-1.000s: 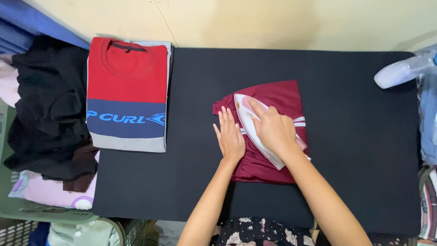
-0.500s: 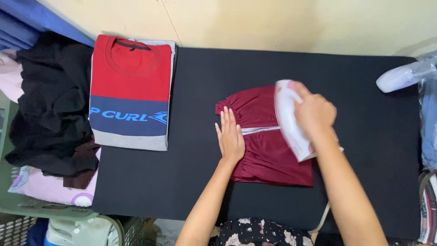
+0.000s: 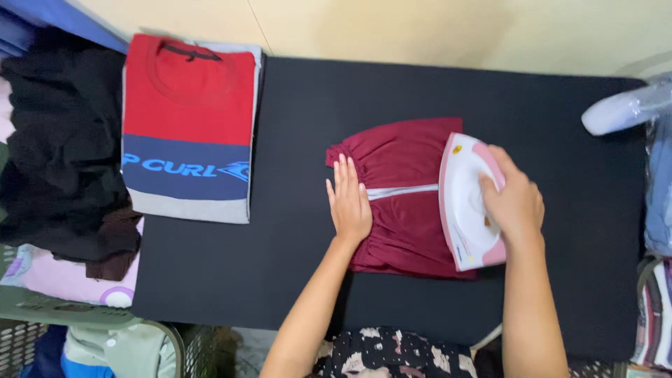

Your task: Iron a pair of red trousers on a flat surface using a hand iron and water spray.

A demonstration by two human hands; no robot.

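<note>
Folded maroon shorts (image 3: 402, 224) with a white side stripe lie in the middle of the black ironing surface (image 3: 301, 266). My left hand (image 3: 348, 201) rests flat, fingers together, on the shorts' left edge. My right hand (image 3: 514, 203) grips the handle of a white and pink clothes iron (image 3: 463, 203), which sits on the right part of the shorts.
A folded red, navy and grey T-shirt (image 3: 187, 126) lies at the surface's left end. A heap of dark clothes (image 3: 59, 154) and a pink cloth (image 3: 63, 276) sit further left. A white wrapped object (image 3: 623, 108) and stacked fabrics (image 3: 654, 196) are at the right edge.
The iron has slid from the middle of the shorts to their right side, carried by my right hand. My left hand has stayed pressed on the left edge.
</note>
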